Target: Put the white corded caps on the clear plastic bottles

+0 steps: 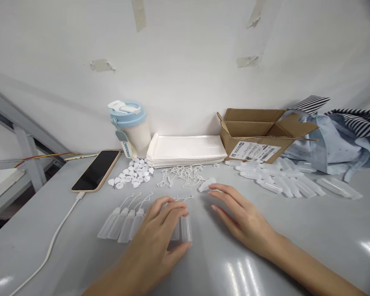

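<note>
My left hand (160,234) lies flat, fingers spread, over a row of several small clear plastic bottles (123,222) with white caps and strings, covering the right part of the row. My right hand (243,218) rests open on the grey table (296,246), fingers stretched toward a single small clear bottle (207,184) that lies just beyond its fingertips. Neither hand grips anything.
White caps (132,172) and white string loops (181,174) lie behind the row. A stack of white bags (186,150), a blue-lidded tumbler (129,127), a phone (96,170) on a charging cable, a cardboard box (259,133), loose clear bottles (283,179) and striped cloth (345,131) sit further back.
</note>
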Motion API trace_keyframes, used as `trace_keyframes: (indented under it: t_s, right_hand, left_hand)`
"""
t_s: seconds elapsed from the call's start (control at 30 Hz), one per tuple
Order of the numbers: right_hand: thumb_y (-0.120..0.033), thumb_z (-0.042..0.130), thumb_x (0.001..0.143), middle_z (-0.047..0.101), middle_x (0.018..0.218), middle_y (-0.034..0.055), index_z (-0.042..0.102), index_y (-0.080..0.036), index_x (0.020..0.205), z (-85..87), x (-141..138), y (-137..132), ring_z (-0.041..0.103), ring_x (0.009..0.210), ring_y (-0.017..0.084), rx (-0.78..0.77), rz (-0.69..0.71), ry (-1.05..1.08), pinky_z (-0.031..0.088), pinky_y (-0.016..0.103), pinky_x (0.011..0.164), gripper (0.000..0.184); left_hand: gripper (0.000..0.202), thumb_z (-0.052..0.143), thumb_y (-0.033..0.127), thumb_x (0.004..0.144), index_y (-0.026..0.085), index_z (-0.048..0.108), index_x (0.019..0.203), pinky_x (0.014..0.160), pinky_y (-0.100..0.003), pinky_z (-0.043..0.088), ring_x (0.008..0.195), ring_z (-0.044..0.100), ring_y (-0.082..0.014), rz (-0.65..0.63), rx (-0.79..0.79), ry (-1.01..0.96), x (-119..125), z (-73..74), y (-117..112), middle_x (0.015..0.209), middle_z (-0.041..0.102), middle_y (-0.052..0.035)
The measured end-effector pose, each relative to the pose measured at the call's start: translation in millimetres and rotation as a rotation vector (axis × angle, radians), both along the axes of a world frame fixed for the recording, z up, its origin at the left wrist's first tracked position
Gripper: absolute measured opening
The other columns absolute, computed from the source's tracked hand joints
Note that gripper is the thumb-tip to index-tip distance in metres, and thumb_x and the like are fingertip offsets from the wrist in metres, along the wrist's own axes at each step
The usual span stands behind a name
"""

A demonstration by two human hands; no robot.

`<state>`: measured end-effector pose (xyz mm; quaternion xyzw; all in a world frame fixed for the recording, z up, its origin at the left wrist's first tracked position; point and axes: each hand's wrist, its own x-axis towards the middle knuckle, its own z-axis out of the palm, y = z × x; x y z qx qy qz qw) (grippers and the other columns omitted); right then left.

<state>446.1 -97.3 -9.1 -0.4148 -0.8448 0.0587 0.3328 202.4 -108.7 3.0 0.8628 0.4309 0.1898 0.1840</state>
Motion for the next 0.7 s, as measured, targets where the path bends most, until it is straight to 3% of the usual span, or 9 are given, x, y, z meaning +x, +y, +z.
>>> trace_keyframes:
  t_s: [0.37,0.7]
  right_hand:
    - [-0.009,0.043,0.092,0.049,0.138,0.0257,0.049,0.0,0.13,-5.8,2.3,8.3,0.044,0.131,0.033,0.033,-0.01,-0.305,0.048,0.051,0.1,0.039]
    - [-0.012,0.044,0.093,0.046,0.143,0.0197,0.041,-0.011,0.139,-5.4,2.6,7.7,0.038,0.136,0.029,-0.064,-0.016,-0.262,0.044,0.052,0.104,0.047]
  left_hand:
    - [0.04,0.058,0.013,0.08,0.028,0.046,0.115,0.099,-0.05,0.044,0.131,0.034,-0.0296,0.017,-0.105,0.051,-1.4,-0.7,1.9,0.129,0.055,-0.0024]
    - [0.041,0.058,0.012,0.079,0.026,0.047,0.116,0.097,-0.055,0.047,0.132,0.037,-0.0323,-0.036,-0.052,0.056,-2.1,-1.0,2.0,0.131,0.055,-0.0075]
